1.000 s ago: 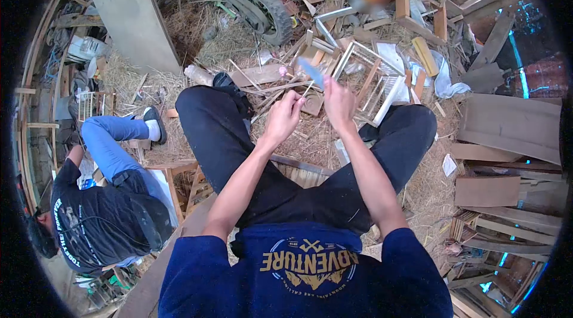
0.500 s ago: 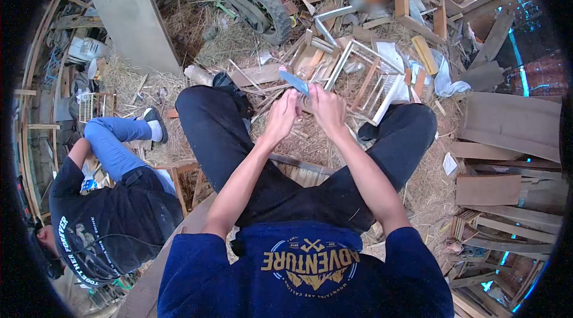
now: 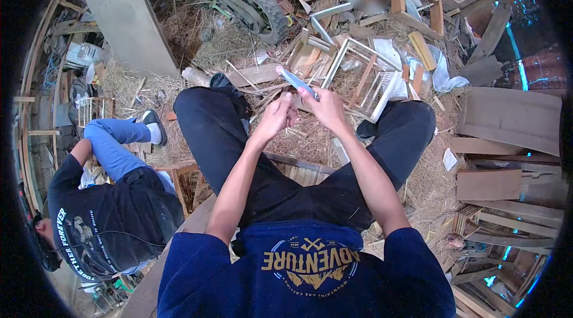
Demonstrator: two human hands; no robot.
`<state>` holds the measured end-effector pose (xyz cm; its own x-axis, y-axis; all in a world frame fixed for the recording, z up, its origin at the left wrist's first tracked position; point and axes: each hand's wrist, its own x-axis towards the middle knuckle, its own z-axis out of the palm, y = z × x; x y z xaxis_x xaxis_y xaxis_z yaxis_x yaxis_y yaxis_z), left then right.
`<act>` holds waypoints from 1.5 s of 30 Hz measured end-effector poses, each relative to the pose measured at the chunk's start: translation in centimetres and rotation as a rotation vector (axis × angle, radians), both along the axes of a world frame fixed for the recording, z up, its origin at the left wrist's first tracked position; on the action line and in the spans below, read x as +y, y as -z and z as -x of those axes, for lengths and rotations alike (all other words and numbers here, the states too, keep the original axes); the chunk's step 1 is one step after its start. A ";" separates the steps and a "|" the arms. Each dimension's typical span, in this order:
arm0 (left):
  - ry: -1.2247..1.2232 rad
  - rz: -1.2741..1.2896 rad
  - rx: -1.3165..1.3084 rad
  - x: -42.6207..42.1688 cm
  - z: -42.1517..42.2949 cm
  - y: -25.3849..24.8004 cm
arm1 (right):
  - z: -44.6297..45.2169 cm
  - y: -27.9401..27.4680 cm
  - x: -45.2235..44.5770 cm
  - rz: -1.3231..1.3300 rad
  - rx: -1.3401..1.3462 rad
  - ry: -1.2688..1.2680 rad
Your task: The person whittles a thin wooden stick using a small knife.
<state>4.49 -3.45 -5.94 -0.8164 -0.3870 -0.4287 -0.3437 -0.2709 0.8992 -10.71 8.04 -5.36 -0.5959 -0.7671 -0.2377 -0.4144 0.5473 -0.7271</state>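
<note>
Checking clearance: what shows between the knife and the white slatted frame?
In the head view, wood scraps show between the knife and the white slatted frame.

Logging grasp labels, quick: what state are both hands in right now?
Left hand: closed, fingers curled; can't tell whether it holds anything.
Right hand: closed, holding a knife.

L hand curled, grip unclear; R hand clenched, just beside it. Arms fwd, angled in btwn knees.
</note>
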 end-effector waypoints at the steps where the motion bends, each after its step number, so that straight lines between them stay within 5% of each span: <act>1: -0.002 0.019 0.028 0.5 -0.2 0.5 | 0.1 0.4 0.1 0.012 -0.010 0.004; 6: -0.045 0.271 0.182 1.5 -0.2 1.8 | 0.1 3.1 -0.4 0.122 -0.147 0.055; 14: -0.004 0.052 0.078 0.9 0.5 0.5 | 1.5 3.5 -0.6 0.234 -0.226 0.194; 26: -0.013 0.595 0.064 0.6 -0.1 -0.1 | 4.9 0.7 1.0 0.105 0.352 0.416; 30: -0.031 0.575 0.010 0.5 0.0 -1.2 | 1.9 2.2 0.7 0.143 0.572 0.192; 34: -0.025 0.714 0.018 0.7 -0.1 -1.6 | 4.2 -0.9 0.1 0.107 0.256 0.431; 39: -0.029 0.749 0.002 0.7 -0.6 -1.7 | 1.7 1.1 1.0 0.160 0.561 0.174; 42: -0.015 0.745 0.029 0.9 -0.3 -1.2 | 4.9 0.2 0.4 0.057 0.177 0.504; 45: 0.021 0.825 0.036 1.1 -0.3 -0.9 | 1.9 1.1 0.5 0.203 0.435 0.349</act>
<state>4.80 -2.38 -5.06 -0.8346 -0.5507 0.0133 -0.3083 0.4870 0.8172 -12.65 8.56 -6.44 -0.8310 -0.5125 0.2162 -0.5184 0.5725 -0.6352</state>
